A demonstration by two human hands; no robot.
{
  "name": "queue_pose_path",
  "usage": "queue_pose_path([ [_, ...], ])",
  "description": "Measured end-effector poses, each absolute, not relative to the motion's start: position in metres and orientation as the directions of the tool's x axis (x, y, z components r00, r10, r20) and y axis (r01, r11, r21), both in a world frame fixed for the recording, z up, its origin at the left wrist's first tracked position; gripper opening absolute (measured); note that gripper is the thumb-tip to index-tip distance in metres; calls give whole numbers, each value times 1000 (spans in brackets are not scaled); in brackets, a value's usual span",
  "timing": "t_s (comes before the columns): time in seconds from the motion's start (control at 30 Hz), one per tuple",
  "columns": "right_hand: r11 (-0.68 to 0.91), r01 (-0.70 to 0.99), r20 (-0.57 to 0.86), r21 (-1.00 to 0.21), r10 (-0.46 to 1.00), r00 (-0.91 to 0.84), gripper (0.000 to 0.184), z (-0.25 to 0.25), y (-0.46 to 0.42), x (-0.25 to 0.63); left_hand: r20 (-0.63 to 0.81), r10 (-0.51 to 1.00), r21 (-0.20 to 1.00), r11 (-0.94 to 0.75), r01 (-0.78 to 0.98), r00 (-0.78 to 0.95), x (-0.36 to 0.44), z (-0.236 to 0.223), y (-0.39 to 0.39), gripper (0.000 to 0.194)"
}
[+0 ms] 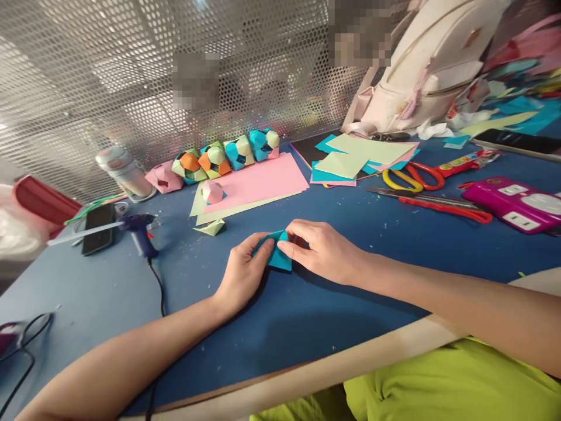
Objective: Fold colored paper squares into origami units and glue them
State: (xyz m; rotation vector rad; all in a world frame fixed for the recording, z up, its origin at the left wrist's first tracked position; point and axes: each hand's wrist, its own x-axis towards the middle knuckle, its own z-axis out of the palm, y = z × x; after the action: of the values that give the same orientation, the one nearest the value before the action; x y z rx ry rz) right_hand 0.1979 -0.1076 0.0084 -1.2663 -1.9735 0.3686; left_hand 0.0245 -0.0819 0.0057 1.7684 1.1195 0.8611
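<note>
Between both hands, just over the blue tabletop, is a small folded piece of blue paper (280, 257). My left hand (245, 266) pinches its left side, thumb on top. My right hand (322, 248) grips its upper right corner between thumb and fingers. Beyond the left hand lies a small folded pale green paper piece (213, 227). Farther back, a pale folded paper ball (213, 192) rests on pink sheets (263, 178). Behind the sheets stands a row of several folded paper balls (214, 160) in orange, green, blue and pink.
To the left, a blue glue gun (142, 237) trails a black cord beside a phone (99, 229) and a bottle (125, 169). Rightward are scissors (432, 177), a red-handled cutter (447, 209), a purple power strip (512, 202) and loose paper (346, 164). A backpack (421, 76) stands behind.
</note>
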Motion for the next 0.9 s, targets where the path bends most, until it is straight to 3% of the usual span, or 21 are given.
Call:
queue_pose_path([
  [0.23, 492, 618, 470, -613, 856, -215, 23, 8, -110, 194, 199, 911, 864, -337, 374, 361, 25, 9, -85, 21],
  [0.67, 509, 656, 491, -557, 839, -234, 23, 5, -114, 189, 198, 886, 841, -373, 392, 419, 22, 6, -84, 23],
  [0.8, 472, 628, 469, -619, 863, -185, 23, 3, -108, 189, 150, 900, 866, -319, 385, 410, 22, 8, -83, 22],
  [0.9, 375, 590, 384, -715, 916, -117, 25, 3, -99, 193, 138, 902, 917, -272, 292, 410, 19, 9, -81, 34],
])
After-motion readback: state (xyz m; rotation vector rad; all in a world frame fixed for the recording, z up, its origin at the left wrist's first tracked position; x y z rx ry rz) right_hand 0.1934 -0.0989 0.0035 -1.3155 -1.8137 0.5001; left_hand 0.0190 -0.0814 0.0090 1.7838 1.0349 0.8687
